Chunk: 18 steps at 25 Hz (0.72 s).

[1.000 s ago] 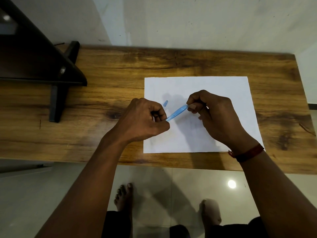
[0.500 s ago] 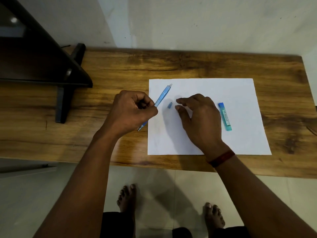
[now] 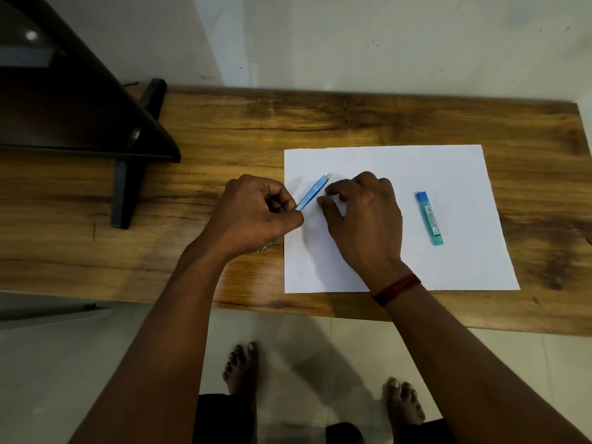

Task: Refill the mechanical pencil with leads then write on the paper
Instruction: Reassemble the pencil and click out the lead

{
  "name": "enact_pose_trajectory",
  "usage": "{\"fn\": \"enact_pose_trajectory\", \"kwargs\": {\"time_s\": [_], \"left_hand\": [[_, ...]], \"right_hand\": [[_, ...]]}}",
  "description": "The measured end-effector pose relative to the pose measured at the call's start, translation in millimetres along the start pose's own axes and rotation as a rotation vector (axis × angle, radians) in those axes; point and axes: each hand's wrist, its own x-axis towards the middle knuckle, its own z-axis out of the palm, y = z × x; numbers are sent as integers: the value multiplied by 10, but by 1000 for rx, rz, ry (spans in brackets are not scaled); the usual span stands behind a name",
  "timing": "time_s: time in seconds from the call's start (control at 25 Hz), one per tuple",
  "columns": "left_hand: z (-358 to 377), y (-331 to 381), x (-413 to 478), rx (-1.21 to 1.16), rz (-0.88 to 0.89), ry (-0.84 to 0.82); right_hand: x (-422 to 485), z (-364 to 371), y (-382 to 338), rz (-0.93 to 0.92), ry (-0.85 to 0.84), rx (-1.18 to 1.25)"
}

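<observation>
My left hand (image 3: 256,213) is shut on a light blue mechanical pencil (image 3: 312,192). The pencil slants with its top end up over the white paper (image 3: 448,168) and its tip poking out below my fist. My right hand (image 3: 365,219) rests on the paper, with thumb and forefinger pinched together just right of the pencil's top. A small blue cap lay at that spot and is now hidden under those fingertips. A blue lead case (image 3: 430,218) lies flat on the paper, to the right of my right hand.
The paper lies on a wooden table (image 3: 352,123) against a pale wall. A dark stand (image 3: 121,187) with a sloping black panel occupies the table's left end. My bare feet are on the tiled floor below the table's near edge.
My right hand let go of the pencil, uncovered the lead case and came down on the small cap. My left hand now holds the pencil alone, with its top swung up over the paper.
</observation>
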Motion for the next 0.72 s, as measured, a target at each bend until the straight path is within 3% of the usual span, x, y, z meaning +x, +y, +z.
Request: {"fn": "enact_pose_trajectory", "kwargs": {"time_s": [0.44, 0.64, 0.72], "left_hand": [[45, 24, 3, 25, 12, -11], [86, 45, 24, -15, 12, -2], [131, 88, 34, -27, 20, -17]], "right_hand": [[-7, 14, 49, -68, -29, 80], [84, -179, 114, 239, 84, 435], [97, -294, 162, 409, 128, 689]]}}
